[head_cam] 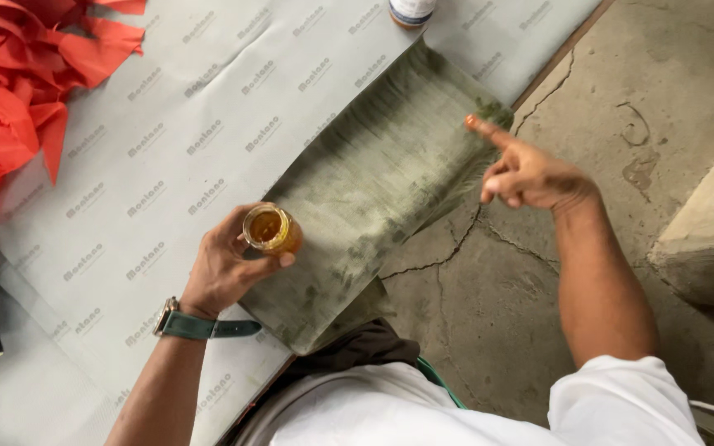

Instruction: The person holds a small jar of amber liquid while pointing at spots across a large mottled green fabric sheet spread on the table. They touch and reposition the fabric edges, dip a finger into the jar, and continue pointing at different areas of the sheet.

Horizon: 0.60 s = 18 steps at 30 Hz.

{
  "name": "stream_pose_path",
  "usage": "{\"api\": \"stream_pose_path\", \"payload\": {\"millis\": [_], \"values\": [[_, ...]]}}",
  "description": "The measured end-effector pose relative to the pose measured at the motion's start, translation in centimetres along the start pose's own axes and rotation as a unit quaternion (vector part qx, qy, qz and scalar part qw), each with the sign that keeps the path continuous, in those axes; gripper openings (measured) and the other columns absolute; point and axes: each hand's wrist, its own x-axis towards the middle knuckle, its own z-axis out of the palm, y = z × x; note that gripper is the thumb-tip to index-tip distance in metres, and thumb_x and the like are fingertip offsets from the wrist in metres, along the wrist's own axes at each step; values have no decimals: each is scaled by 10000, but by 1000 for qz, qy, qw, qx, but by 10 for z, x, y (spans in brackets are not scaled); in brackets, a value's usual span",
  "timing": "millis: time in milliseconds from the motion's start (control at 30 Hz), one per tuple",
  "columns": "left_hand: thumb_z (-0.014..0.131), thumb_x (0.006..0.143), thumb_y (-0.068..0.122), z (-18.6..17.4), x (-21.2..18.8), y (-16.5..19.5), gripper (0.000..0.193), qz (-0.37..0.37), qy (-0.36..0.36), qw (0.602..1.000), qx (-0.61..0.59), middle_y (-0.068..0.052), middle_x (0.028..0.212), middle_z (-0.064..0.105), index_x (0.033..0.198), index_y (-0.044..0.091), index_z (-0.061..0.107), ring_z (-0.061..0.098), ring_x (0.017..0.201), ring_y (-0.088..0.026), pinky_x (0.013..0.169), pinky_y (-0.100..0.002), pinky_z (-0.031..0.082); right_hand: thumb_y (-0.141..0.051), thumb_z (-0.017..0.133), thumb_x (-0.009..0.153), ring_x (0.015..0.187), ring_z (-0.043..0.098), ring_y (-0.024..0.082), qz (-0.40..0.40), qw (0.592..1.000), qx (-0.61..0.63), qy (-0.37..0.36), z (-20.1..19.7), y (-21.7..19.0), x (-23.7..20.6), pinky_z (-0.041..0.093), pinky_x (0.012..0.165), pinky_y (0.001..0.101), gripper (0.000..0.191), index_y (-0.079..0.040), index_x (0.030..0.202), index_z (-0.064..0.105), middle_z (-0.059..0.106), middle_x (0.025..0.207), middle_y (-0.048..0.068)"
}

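Left hand clamped on open jar of amber glue. Right hand holds nothing, index finger extended over green suede strip on grey worktop.

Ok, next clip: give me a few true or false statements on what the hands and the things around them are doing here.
1. The left hand holds a small open jar of amber stuff. True.
2. The right hand grips a brush. False: it holds nothing, index finger stretched over the green sheet.
3. Red scraps lie at the upper left. True.
4. The wrist watch is on the right arm. False: it is on the left.
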Motion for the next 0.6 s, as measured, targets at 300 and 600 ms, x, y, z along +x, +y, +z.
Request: {"api": "stream_pose_path", "payload": {"millis": [300,600], "values": [[913,787,197,-9,-8,-19,670,58,-11,995,-86,-53,1299,676,1352,45,586,637,1252,-175,1131,-363,525,-120,688,692,615,615,172,105,932,-336,-81,175,-26,-20,571,621,324,1181,-471,1611,35,731,762,127],[938,797,287,-17,-12,-43,708,105,-20,992,-71,-81,1301,726,1374,99,572,708,1249,-217,1088,-390,525,-188,705,762,746,734,225,135,843,-503,-135,323,-41,-39,604,788,381,1157,-520,1640,30,779,875,70]]}}
